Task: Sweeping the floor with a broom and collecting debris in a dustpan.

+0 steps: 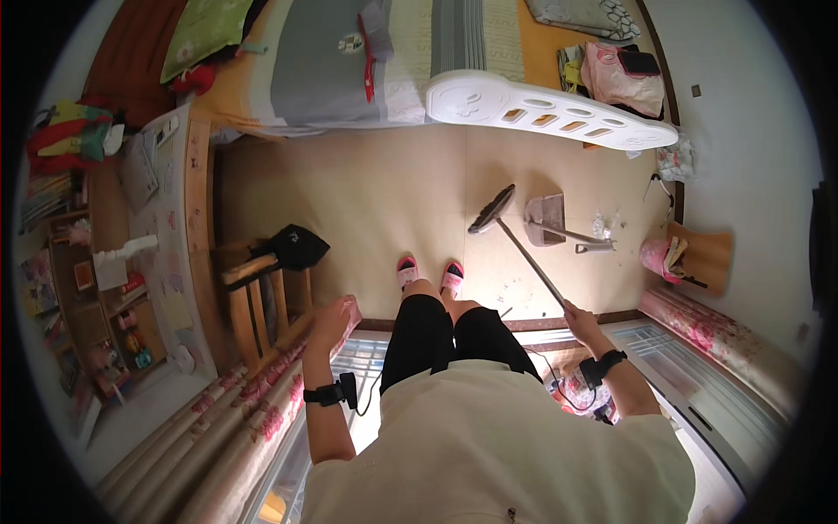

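Note:
My right hand (582, 325) is wrapped around the upper end of a broom's handle (531, 264). The broom's dark-bristled head (492, 208) slants just above or on the floor; I cannot tell whether it touches. Right of it, a greyish-pink dustpan (546, 221) rests on the floor, its handle pointing right. Crumpled white litter (600, 226) lies near that handle, and small dark debris (507, 291) is scattered closer to me. My left hand (335, 322) is beside a wooden chair (268, 308) and the pink edge of a floral curtain (275, 412); its grip is unclear.
Ahead stands a bed (353, 65) with a white guard rail (550, 111). A desk (167, 249) with shelves is at left. A black bag or cloth (294, 247) hangs on the chair. At right are a pink bin (658, 259) and a wooden stool or board (710, 259). Behind me runs a sliding-door track.

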Action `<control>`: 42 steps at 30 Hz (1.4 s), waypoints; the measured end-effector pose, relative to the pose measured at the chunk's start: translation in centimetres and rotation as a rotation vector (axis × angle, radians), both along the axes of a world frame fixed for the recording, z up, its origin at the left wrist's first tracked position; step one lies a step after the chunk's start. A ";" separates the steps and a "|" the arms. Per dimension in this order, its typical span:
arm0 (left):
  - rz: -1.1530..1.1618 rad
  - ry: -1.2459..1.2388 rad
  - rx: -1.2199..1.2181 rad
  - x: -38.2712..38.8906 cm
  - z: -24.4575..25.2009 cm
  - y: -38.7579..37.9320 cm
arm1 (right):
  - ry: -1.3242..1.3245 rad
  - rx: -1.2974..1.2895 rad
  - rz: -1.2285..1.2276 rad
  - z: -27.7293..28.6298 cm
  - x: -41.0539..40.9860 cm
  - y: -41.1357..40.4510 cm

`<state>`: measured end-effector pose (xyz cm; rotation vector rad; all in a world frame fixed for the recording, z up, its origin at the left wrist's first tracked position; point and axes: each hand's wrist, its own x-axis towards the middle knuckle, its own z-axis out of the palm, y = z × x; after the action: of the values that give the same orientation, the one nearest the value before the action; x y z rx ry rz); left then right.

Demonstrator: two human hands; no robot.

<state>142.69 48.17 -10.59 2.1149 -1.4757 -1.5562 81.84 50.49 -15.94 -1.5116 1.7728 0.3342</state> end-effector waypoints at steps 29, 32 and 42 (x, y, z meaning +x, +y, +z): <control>-0.717 -0.056 0.034 6.7 1.0 -38.5 | -0.057 0.059 -0.554 -11.0 21.3 -15.1; -0.823 -0.003 -0.041 2.9 1.1 -40.1 | 0.005 0.034 -0.770 -7.2 20.8 -9.5; -1.170 0.156 -0.246 -18.5 2.0 -36.5 | -0.189 0.102 -0.745 -4.1 22.6 -6.0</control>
<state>124.15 11.66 -8.54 0.8916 -2.8586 -1.5428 104.41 44.51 -20.04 -0.7010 1.9794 -0.0924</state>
